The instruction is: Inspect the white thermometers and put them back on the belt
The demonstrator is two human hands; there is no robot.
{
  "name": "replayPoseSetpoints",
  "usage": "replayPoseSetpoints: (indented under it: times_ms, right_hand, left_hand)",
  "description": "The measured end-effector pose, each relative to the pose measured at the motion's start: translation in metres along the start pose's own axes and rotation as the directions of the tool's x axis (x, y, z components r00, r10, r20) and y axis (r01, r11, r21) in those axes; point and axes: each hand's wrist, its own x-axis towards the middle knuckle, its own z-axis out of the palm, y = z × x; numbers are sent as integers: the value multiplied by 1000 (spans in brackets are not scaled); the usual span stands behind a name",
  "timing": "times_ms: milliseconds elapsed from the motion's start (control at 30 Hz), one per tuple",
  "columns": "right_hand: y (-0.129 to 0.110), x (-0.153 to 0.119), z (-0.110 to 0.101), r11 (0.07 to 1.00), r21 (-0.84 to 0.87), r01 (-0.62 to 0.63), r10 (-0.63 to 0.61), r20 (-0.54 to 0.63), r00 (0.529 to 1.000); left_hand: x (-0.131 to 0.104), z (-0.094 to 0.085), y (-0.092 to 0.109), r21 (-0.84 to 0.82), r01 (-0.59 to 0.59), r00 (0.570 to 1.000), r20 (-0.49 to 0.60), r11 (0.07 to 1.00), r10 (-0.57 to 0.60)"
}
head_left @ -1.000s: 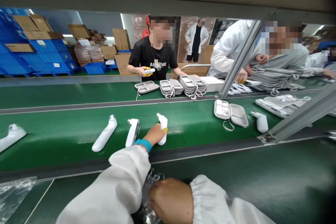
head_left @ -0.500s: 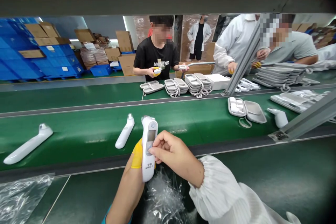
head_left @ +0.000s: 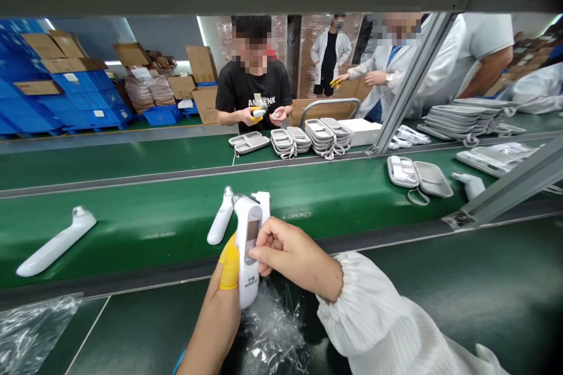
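Note:
A white ear thermometer [head_left: 248, 249] with a small grey screen is held upright in my left hand [head_left: 229, 263], which wears yellow finger covers and wraps it from the left and behind. My right hand [head_left: 285, 249] is closed, thumb and forefinger pinched against the thermometer's front by its button. Anything tiny between those fingertips is too small to make out. Just behind, on the green belt [head_left: 325, 205], lie another thermometer [head_left: 220, 217] and a partly hidden one [head_left: 264, 202]. Crumpled clear plastic [head_left: 275, 328] lies below my hands.
One more thermometer [head_left: 57, 243] lies on the belt at left. An open grey case [head_left: 433, 179] and a white device [head_left: 470, 186] are at right, near a slanted metal post [head_left: 505, 190]. Stacked cases [head_left: 321, 135] stand before a person [head_left: 255, 91] across the belt. Clear plastic [head_left: 35, 328] lies front left.
The belt items have shifted right, and a further thermometer now shows behind the held one. Both my hands keep their hold. Across the belt, a person in white has turned and stretched out an arm.

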Motion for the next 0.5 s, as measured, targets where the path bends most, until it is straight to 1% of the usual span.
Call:
replayPoseSetpoints:
  times_ms: [33,133,167,200,267,300,333,367,433,467,500]
  right_hand:
    - [0,0,1,1000,-14,7,-7,-13,1000]
    - [4,1,2,994,-109,27,-39,-110,993]
    - [5,2,2,994,-102,25,-37,-118,992]
    - [6,3,2,997,-68,19,-26,-103,994]
    - [7,4,0,1000,20,-3,3,-34,999]
    - [7,4,-1,999,39,-12,12,-9,1000]
    - [6,3,-2,1000,22,-8,8,-1,1000]
    - [6,2,-2,999,-35,15,-15,-7,1000]
    - [4,-2,0,966,-235,106,-115,-25,993]
    - [3,-4,3,920,-356,162,-185,-30,982]
    - [2,-6,5,855,-474,212,-253,-25,967]
  left_hand:
    - [0,1,0,2,-11,1000,-6,1000,11]
    - [-1,0,-2,47,-62,997,-38,997,64]
    - [-1,0,-3,62,-68,997,-41,996,71]
    - [-1,-1,-4,69,-66,997,-42,995,69]
    - [1,-2,-5,56,-36,999,-31,998,38]
    - [2,-2,-6,39,-20,999,-29,999,21]
    - [3,-2,-6,24,-13,999,-36,1000,14]
    - [3,-3,-6,19,-19,998,-52,1000,20]
    - [4,-3,-4,60,-61,993,-97,996,66]
    - [3,-2,-4,101,-89,988,-115,991,100]
    - [2,-1,-3,145,-114,983,-125,983,132]
